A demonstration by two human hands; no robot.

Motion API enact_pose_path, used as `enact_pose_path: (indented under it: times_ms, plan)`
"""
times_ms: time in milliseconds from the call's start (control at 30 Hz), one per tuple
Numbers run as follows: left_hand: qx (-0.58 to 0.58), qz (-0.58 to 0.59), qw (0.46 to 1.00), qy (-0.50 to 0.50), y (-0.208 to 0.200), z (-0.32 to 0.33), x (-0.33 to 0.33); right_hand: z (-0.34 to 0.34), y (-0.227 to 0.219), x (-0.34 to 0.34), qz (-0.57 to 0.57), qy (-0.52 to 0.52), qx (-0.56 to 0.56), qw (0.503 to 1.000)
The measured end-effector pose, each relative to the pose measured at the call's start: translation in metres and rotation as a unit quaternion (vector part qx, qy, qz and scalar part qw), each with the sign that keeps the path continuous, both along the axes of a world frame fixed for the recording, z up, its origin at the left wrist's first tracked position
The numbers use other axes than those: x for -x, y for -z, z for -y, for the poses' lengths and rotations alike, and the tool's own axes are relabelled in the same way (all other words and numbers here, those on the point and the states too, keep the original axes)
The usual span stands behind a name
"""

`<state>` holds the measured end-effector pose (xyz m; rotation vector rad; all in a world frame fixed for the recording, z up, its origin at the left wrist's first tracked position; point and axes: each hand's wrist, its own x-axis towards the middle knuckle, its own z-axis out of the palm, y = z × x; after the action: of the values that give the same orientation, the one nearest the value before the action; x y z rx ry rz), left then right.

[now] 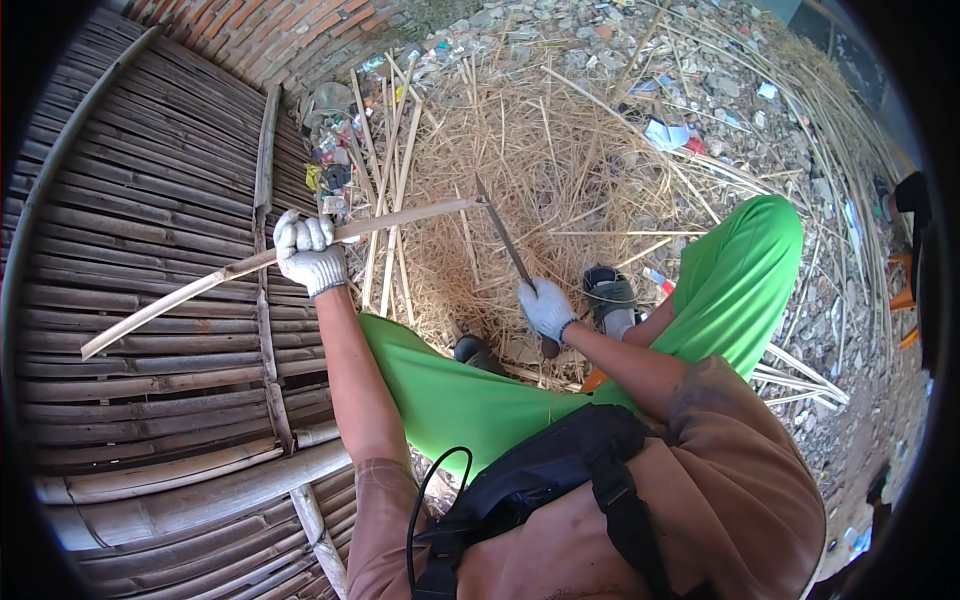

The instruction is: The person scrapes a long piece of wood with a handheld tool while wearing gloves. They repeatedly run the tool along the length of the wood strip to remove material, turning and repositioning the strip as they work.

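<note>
My left hand [308, 250], in a white knit glove, is closed around a long split bamboo strip [190, 292]. The strip runs from the lower left, through my fist, to a tip in front of me. My right hand [548, 308], gloved the same way, grips a long knife [505, 232] by its handle, and the dark blade points up and away. Near its point, the blade meets the far end of the bamboo strip, or lies just beside it; I cannot tell which. Under both lies a heap of pale bamboo shavings [540, 150].
A slatted bamboo platform [150, 350] fills my left side, with a brick wall [270, 40] behind it. Several cut bamboo strips [378, 190] lie beyond my left hand. Longer strips and litter cover rubble ground at right. My shod feet [608, 290] rest by the shavings.
</note>
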<state>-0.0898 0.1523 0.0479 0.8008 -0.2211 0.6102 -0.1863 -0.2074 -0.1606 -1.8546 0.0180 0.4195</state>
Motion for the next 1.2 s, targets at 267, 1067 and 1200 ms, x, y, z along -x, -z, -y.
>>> enact_pose_path:
  times_ms: [267,1067,1200]
  plan:
    - [-0.025,-0.216,0.961,-0.17,0.004,0.022,-0.016,-0.003,0.037,0.001,-0.113,0.018,-0.077,0.99]
    - [-0.691,-0.264,0.549,-0.388,0.056,0.009,-0.026,0.01,0.03,-0.016,-0.14,0.031,-0.056,0.988]
    - [-0.723,-0.31,0.522,-0.328,0.067,0.005,-0.027,0.013,0.011,-0.016,-0.134,0.03,-0.054,0.989]
